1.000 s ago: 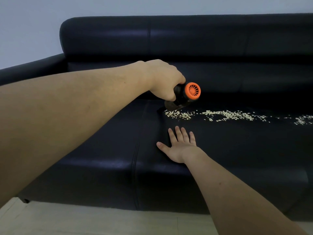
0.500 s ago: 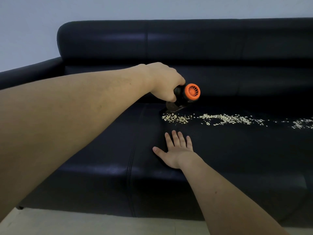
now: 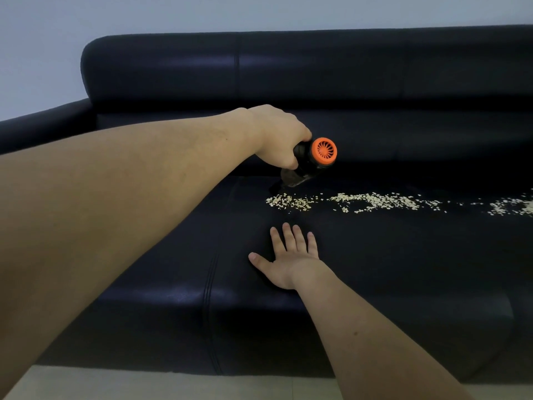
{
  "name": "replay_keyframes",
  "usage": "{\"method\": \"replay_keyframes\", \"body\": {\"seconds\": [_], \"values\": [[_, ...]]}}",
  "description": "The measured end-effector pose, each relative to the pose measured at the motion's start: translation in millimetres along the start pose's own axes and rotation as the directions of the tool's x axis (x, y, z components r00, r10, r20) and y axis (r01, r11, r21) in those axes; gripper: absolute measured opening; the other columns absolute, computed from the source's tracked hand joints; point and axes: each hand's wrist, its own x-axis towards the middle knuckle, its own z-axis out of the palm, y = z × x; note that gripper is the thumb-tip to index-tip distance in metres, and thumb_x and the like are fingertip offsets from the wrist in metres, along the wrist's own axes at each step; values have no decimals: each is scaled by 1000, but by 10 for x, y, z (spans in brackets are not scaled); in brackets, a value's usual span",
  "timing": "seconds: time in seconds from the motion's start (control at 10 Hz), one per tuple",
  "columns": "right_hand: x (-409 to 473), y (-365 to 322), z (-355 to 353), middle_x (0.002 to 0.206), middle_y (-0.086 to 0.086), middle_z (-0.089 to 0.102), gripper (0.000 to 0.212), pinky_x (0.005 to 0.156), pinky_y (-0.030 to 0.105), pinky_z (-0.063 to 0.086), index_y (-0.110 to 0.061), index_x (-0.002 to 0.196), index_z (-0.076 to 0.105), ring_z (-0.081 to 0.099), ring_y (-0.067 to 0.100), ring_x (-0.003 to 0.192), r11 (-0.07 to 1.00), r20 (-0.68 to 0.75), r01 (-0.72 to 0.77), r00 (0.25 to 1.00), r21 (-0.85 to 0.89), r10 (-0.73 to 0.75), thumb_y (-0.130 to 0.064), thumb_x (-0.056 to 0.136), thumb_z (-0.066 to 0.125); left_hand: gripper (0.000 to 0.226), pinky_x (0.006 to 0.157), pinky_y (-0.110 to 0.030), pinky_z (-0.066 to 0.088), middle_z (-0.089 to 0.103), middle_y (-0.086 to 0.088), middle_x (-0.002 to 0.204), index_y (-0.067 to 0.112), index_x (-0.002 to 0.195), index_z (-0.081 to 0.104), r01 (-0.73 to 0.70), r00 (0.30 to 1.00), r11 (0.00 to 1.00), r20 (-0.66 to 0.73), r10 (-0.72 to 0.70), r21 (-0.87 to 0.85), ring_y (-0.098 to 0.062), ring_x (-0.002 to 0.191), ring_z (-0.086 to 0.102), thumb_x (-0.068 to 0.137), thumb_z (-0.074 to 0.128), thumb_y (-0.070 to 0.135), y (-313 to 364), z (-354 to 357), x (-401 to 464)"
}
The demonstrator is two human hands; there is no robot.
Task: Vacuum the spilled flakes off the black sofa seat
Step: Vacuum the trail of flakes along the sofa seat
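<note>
The left hand (image 3: 281, 140) wraps its grip around a small handheld vacuum (image 3: 310, 161), orange fan cap facing the camera, nozzle angled down at the left end of the flakes (image 3: 372, 201). The flakes lie in a thin band across the sofa seat (image 3: 375, 255), running rightward from the nozzle and out of view at the right edge. The right hand (image 3: 288, 258) rests flat on the seat with straight, spread fingers, holding nothing, near the front of the flakes but not touching them.

Risks, as I judge them: if the nozzle drags fast or rides too high, it may push flakes ahead or scatter them instead of lifting them. Flakes nudged backward could slip into the crease under the backrest (image 3: 317, 73), where the nozzle may not reach. A shift of the flat hand, or the cushion dipping under it, could roll flakes toward the front edge and the floor (image 3: 115, 382).

Rightward along the band the seat is open; the backrest closes the far side.
</note>
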Motion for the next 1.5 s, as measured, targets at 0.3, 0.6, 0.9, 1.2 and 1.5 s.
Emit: {"method": "replay_keyframes", "body": {"seconds": [0.3,0.6,0.9,1.2,1.5], "values": [[35,22,9,162,1,-31,91,118,51,-22,-27,156,-21,-33,22,147,1000,15,10,1000,0,-10,-82,90,10,32,70,-34,42,50,12,79,27,118,54,-5,1000,1000,-22,4,-19,-17,79,54,92,60,45,25,26,204],[47,46,-1,162,1,-33,92,117,51,-25,-28,156,-21,-35,22,146,1000,24,25,999,9,-25,-82,90,11,33,69,-33,41,48,13,79,27,120,54,-18,1000,1000,-18,18,-22,-15,75,51,93,60,45,100,4,362],[25,49,-19,161,3,-33,91,117,51,-24,-26,156,-22,-36,23,146,1000,40,30,999,5,-30,-81,90,10,36,71,-33,40,48,13,78,26,119,56,-50,998,997,-48,47,-53,-17,78,51,91,60,47,276,-137,443],[25,52,0,161,3,-33,92,117,51,-25,-26,156,-22,-35,23,146,999,20,36,999,6,-36,-81,91,11,34,73,-36,46,52,10,83,24,117,56,60,998,993,-9,-61,-105,-18,80,55,90,62,45,142,-40,430],[56,62,33,161,2,-33,91,116,51,-25,-27,156,-21,-36,22,146,999,15,32,999,13,-33,-82,90,11,34,72,-36,44,49,10,80,23,117,55,79,997,993,-3,-80,-88,-17,79,52,92,61,46,37,69,448]]}}
